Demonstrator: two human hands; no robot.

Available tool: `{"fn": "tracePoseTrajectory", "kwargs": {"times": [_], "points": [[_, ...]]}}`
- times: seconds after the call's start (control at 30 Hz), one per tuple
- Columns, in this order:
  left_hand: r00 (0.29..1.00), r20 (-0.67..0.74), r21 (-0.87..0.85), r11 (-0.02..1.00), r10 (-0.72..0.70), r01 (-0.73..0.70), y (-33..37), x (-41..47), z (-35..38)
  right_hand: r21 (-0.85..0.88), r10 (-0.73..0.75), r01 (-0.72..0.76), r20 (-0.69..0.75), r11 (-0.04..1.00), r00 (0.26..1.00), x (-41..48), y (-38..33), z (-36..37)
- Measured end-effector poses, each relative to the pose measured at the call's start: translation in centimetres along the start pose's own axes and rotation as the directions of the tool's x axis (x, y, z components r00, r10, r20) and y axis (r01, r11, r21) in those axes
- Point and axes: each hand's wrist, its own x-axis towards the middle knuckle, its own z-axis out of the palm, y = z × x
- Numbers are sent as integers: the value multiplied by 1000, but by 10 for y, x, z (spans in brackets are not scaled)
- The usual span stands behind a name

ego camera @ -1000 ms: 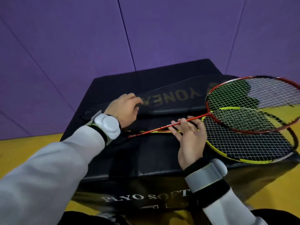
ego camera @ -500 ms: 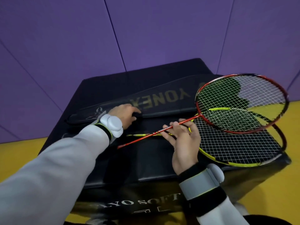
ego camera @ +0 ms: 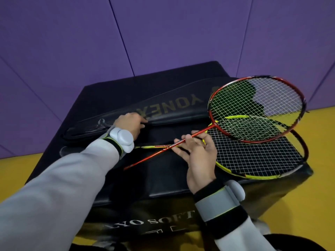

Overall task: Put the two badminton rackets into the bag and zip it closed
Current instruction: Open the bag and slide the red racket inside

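A black racket bag (ego camera: pixel 172 107) with gold lettering lies across the far side of a black padded box (ego camera: pixel 126 182). My left hand (ego camera: pixel 131 124) grips the bag's near edge. A red racket (ego camera: pixel 257 109) is lifted at a slant, its head over the bag's right end. My right hand (ego camera: pixel 197 153) holds its red shaft in curled fingers. Under it lies a yellow racket (ego camera: pixel 253 160) flat on the box, its head at the right edge and its shaft running left beneath my right hand.
The box stands on a yellow floor (ego camera: pixel 299 196) against purple padded walls (ego camera: pixel 163 33). The red racket's head overhangs the box's right side. Grey sensor bands sit on both of my wrists.
The red racket has tilted, its handle end dropping toward me and its head rising a little. My left hand slid left along the bag's near edge.
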Motion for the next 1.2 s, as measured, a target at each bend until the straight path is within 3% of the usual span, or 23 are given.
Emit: {"fn": "tracePoseTrajectory", "kwargs": {"times": [0.23,0.37,0.6,0.8,1.2], "points": [[996,27,92,993,-80,77,3,-7,-8,-6,6,-6,25,1000,1000,-2,-2,2],[996,62,161,986,-57,46,0,-13,-12,-8,20,-19,31,1000,999,-4,-1,6],[1000,-6,271,962,-31,31,4,-36,-13,-15,23,-22,35,1000,999,-7,3,9],[993,-96,149,986,-66,79,5,-48,-11,-47,29,-28,23,998,999,-6,6,7],[992,-68,18,994,-104,105,-25,-29,-9,-63,16,-15,20,998,1000,-7,14,11]]}}
